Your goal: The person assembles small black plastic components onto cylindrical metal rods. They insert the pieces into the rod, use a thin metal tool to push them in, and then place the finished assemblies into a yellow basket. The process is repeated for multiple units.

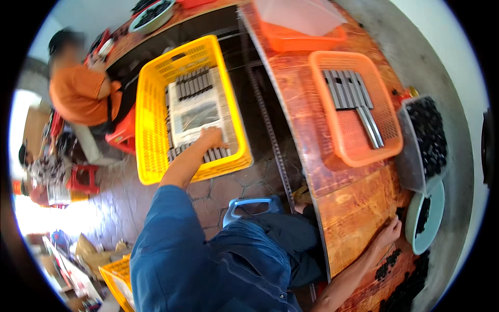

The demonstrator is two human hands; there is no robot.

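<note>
Wood-grain tabletop (348, 213), orange basket (349, 127) on it, orange tray (301, 42) beyond, loose black pieces (409, 287)

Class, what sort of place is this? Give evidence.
Likely a small workshop: a yellow plastic crate holding slim grey bars, a clear plastic bin of small black pieces, and a seated co-worker in orange.
</note>
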